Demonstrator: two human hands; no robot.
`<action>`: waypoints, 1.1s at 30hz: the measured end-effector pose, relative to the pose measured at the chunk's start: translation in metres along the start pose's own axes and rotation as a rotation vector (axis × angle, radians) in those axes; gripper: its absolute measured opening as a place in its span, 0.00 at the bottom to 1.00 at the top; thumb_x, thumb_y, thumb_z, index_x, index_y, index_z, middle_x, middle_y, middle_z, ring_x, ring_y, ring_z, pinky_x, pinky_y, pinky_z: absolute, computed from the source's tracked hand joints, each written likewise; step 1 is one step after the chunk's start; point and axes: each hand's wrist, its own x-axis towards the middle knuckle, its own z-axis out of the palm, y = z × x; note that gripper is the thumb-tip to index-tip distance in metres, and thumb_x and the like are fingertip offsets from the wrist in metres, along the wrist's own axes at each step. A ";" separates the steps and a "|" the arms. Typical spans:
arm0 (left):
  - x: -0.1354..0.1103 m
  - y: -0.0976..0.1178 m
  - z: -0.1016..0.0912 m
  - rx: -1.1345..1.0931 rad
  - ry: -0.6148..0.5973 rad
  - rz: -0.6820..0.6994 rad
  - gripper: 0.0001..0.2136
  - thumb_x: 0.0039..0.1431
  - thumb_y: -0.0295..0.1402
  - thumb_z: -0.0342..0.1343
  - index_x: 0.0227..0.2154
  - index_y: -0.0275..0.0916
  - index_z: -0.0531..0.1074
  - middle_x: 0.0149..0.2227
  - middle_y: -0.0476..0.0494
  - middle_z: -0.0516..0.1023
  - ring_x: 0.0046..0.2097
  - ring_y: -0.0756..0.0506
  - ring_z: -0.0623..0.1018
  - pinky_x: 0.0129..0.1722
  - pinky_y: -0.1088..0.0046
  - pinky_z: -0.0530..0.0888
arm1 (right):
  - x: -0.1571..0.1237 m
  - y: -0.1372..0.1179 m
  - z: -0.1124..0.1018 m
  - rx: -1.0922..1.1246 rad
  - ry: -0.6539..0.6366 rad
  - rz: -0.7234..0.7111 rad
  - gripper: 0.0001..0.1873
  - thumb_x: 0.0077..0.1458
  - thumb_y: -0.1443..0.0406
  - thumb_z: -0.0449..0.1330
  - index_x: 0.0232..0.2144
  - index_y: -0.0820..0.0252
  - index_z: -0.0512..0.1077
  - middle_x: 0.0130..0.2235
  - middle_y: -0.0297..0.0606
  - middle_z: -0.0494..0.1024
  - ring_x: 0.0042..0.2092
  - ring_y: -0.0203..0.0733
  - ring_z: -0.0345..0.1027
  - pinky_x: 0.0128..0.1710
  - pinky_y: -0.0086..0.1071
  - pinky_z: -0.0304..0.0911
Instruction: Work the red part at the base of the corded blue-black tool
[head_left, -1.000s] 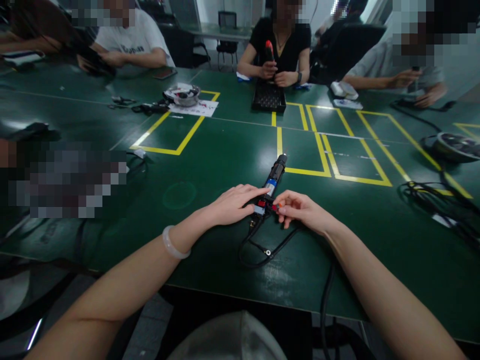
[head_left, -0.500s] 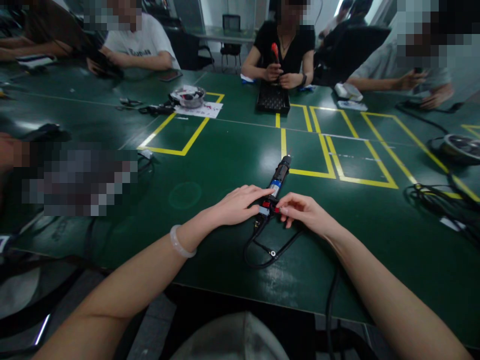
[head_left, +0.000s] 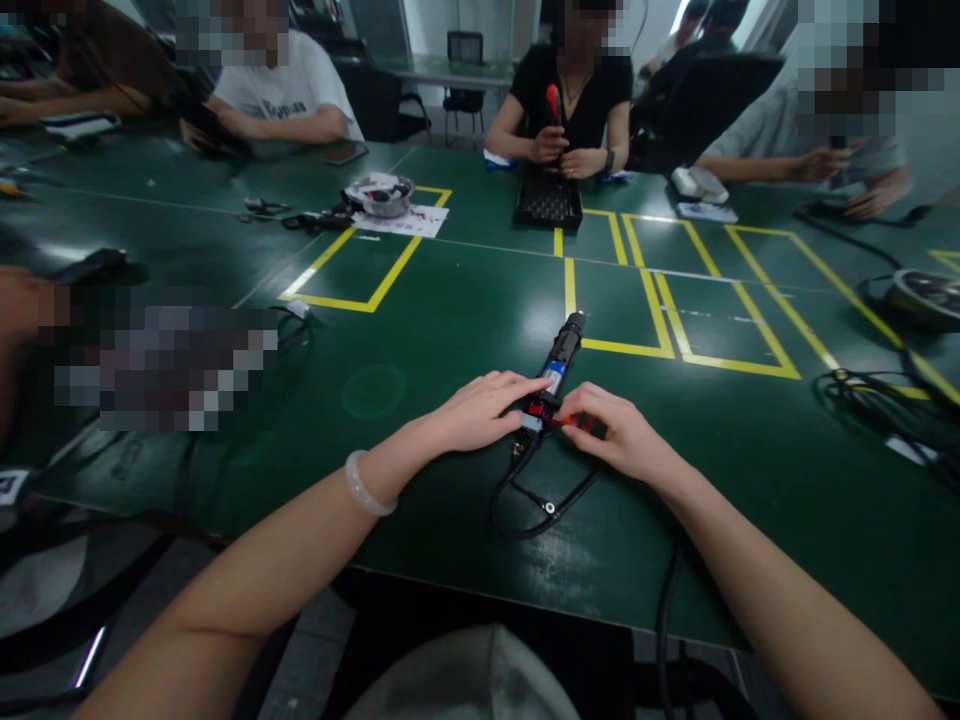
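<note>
An opened electric screwdriver [head_left: 564, 345] lies on the green table [head_left: 450, 520], its tip pointing away from me. A silver and blue motor and red parts show inside its black body. My left hand [head_left: 472, 408] comes from the left with fingers stretched out, the index fingertip touching the silver motor and the thumb by a grey piece [head_left: 532, 422]. On the other side, my right hand [head_left: 611, 425] pinches a small red-orange piece [head_left: 564, 422] beside the body. Its exact kind is too small to tell. A black cord [head_left: 517, 532] loops toward me, with a ring-ended wire [head_left: 550, 508] inside the loop.
Yellow tape [head_left: 630, 349] marks rectangles on the table. Further off stand a clear bowl of parts [head_left: 397, 205] and a black tray [head_left: 531, 213] before a co-worker [head_left: 517, 115]. Coiled cables [head_left: 862, 390] lie to the right. Other people sit around the table.
My right fingers have shifted slightly, and more of the red-orange piece shows between them. The left hand stays on the screwdriver. The whole view has moved a little.
</note>
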 end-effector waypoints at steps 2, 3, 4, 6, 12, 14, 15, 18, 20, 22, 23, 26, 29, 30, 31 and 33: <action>0.000 0.001 -0.001 -0.001 -0.004 -0.005 0.29 0.63 0.30 0.45 0.68 0.44 0.56 0.60 0.41 0.68 0.55 0.41 0.69 0.57 0.61 0.64 | 0.000 0.001 0.000 -0.016 -0.016 -0.012 0.05 0.60 0.67 0.58 0.40 0.56 0.71 0.41 0.41 0.74 0.40 0.42 0.71 0.39 0.35 0.68; 0.000 0.001 -0.001 -0.001 -0.007 -0.008 0.29 0.62 0.29 0.45 0.68 0.44 0.56 0.60 0.41 0.69 0.55 0.41 0.69 0.57 0.61 0.64 | 0.000 0.002 0.000 -0.024 -0.025 -0.016 0.05 0.61 0.67 0.58 0.40 0.56 0.71 0.41 0.41 0.73 0.41 0.42 0.71 0.40 0.35 0.68; 0.000 0.002 -0.001 -0.002 -0.009 -0.008 0.29 0.62 0.29 0.45 0.68 0.43 0.56 0.60 0.41 0.68 0.55 0.41 0.69 0.57 0.61 0.64 | 0.000 0.003 0.001 -0.033 -0.035 -0.021 0.05 0.61 0.68 0.58 0.40 0.56 0.71 0.41 0.41 0.73 0.42 0.43 0.71 0.41 0.36 0.68; 0.000 0.001 -0.001 -0.001 -0.010 -0.004 0.30 0.62 0.29 0.45 0.68 0.43 0.56 0.61 0.41 0.68 0.55 0.41 0.69 0.57 0.61 0.64 | -0.001 0.005 0.001 -0.052 -0.047 -0.026 0.05 0.61 0.68 0.57 0.40 0.56 0.72 0.42 0.41 0.72 0.43 0.43 0.71 0.43 0.37 0.68; 0.000 -0.002 0.001 0.013 -0.012 -0.009 0.28 0.65 0.31 0.43 0.69 0.46 0.55 0.62 0.42 0.68 0.56 0.41 0.69 0.57 0.60 0.64 | -0.002 0.011 0.000 -0.078 -0.033 -0.017 0.06 0.62 0.66 0.58 0.40 0.55 0.74 0.42 0.41 0.71 0.44 0.44 0.71 0.43 0.37 0.69; 0.000 0.000 0.003 0.023 -0.005 -0.024 0.26 0.69 0.35 0.40 0.69 0.47 0.55 0.61 0.42 0.68 0.56 0.41 0.69 0.57 0.60 0.64 | -0.002 0.012 -0.001 -0.075 -0.039 -0.015 0.06 0.62 0.65 0.58 0.40 0.55 0.74 0.41 0.41 0.71 0.43 0.43 0.71 0.42 0.36 0.69; 0.000 0.002 0.004 0.032 0.004 -0.034 0.25 0.70 0.38 0.39 0.69 0.48 0.55 0.62 0.41 0.67 0.57 0.41 0.69 0.58 0.59 0.64 | -0.002 0.012 -0.001 -0.071 -0.043 -0.013 0.05 0.62 0.65 0.58 0.40 0.55 0.74 0.40 0.41 0.72 0.42 0.43 0.71 0.41 0.36 0.68; -0.001 0.010 0.012 0.065 0.048 -0.075 0.29 0.69 0.49 0.40 0.69 0.48 0.53 0.67 0.36 0.57 0.62 0.36 0.66 0.58 0.54 0.63 | -0.001 0.010 0.000 -0.059 -0.047 -0.007 0.05 0.63 0.65 0.57 0.39 0.56 0.74 0.39 0.40 0.73 0.39 0.42 0.72 0.39 0.35 0.68; 0.001 0.017 0.019 0.087 0.076 -0.079 0.32 0.67 0.53 0.43 0.70 0.47 0.50 0.71 0.34 0.48 0.64 0.32 0.63 0.58 0.51 0.63 | -0.001 0.009 0.000 -0.056 -0.039 -0.006 0.06 0.63 0.65 0.57 0.38 0.57 0.74 0.39 0.40 0.74 0.38 0.41 0.72 0.38 0.34 0.67; 0.003 0.023 0.025 0.098 0.087 -0.064 0.33 0.66 0.53 0.45 0.70 0.48 0.50 0.72 0.33 0.43 0.63 0.31 0.64 0.58 0.50 0.64 | -0.001 0.007 0.001 -0.053 -0.025 -0.012 0.06 0.63 0.65 0.56 0.38 0.57 0.74 0.39 0.40 0.75 0.38 0.41 0.72 0.37 0.33 0.67; 0.005 0.025 0.027 0.102 0.087 -0.059 0.33 0.65 0.52 0.46 0.69 0.48 0.51 0.72 0.34 0.43 0.62 0.31 0.65 0.57 0.50 0.65 | -0.001 0.007 0.002 -0.050 -0.020 -0.016 0.06 0.63 0.65 0.56 0.38 0.57 0.74 0.39 0.41 0.75 0.38 0.41 0.72 0.37 0.33 0.67; 0.010 0.031 0.030 0.127 0.084 -0.078 0.30 0.65 0.49 0.48 0.67 0.45 0.55 0.71 0.33 0.46 0.59 0.32 0.68 0.56 0.51 0.66 | -0.001 0.004 0.003 -0.045 -0.015 -0.023 0.07 0.64 0.65 0.55 0.39 0.57 0.73 0.41 0.41 0.75 0.39 0.41 0.72 0.40 0.34 0.67; 0.015 0.034 0.028 0.173 0.089 -0.106 0.26 0.65 0.47 0.49 0.64 0.43 0.62 0.69 0.32 0.50 0.57 0.32 0.69 0.56 0.51 0.66 | -0.001 0.002 0.004 -0.045 -0.024 -0.015 0.08 0.65 0.67 0.53 0.39 0.57 0.72 0.40 0.41 0.75 0.40 0.42 0.72 0.42 0.35 0.67; 0.017 0.035 0.027 0.187 0.093 -0.116 0.25 0.65 0.47 0.49 0.61 0.43 0.65 0.68 0.31 0.52 0.56 0.32 0.70 0.55 0.51 0.67 | -0.001 0.001 0.005 -0.047 -0.027 -0.008 0.08 0.64 0.67 0.52 0.38 0.57 0.72 0.39 0.41 0.75 0.40 0.42 0.72 0.42 0.36 0.66; 0.018 0.035 0.026 0.199 0.095 -0.127 0.23 0.65 0.46 0.49 0.59 0.44 0.67 0.67 0.32 0.55 0.55 0.32 0.70 0.54 0.50 0.67 | -0.001 0.000 0.005 -0.048 -0.030 -0.001 0.08 0.64 0.68 0.52 0.38 0.57 0.72 0.39 0.41 0.75 0.40 0.42 0.72 0.42 0.36 0.66; 0.019 0.036 0.024 0.213 0.098 -0.153 0.20 0.65 0.46 0.50 0.56 0.45 0.70 0.63 0.33 0.60 0.53 0.32 0.70 0.52 0.50 0.69 | -0.001 0.000 0.005 -0.050 -0.036 0.011 0.07 0.64 0.67 0.52 0.39 0.57 0.71 0.39 0.40 0.74 0.39 0.42 0.72 0.41 0.36 0.66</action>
